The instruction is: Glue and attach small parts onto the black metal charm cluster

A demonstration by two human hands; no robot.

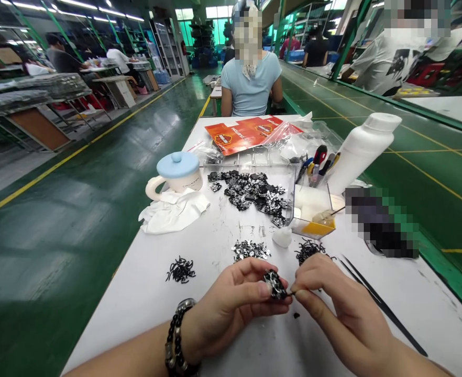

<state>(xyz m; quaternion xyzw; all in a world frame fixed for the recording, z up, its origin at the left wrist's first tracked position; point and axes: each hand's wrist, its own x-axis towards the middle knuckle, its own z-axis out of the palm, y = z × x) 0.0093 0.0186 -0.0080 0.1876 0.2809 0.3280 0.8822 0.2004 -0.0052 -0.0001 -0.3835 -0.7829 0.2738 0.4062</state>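
My left hand [234, 301] pinches a small black and silver metal part [275, 285] between thumb and fingers, just above the white table [144, 293]. My right hand [333, 303] is closed in a pinch right beside it, its fingertips touching the part's right edge; what they grip is too small to make out. A beaded bracelet [178, 343] circles my left wrist. A tiny dark piece [296, 315] lies on the table below the hands.
Heaps of small parts lie ahead: black pins [180, 270], silver pieces [250, 250], dark pins [308, 250], a big pile [254, 192]. Black tweezers [376, 301] lie right. A lidded mug [176, 175], white cloth [174, 209], white bottle [362, 152], clear tray [313, 207]. A person sits at the far end.
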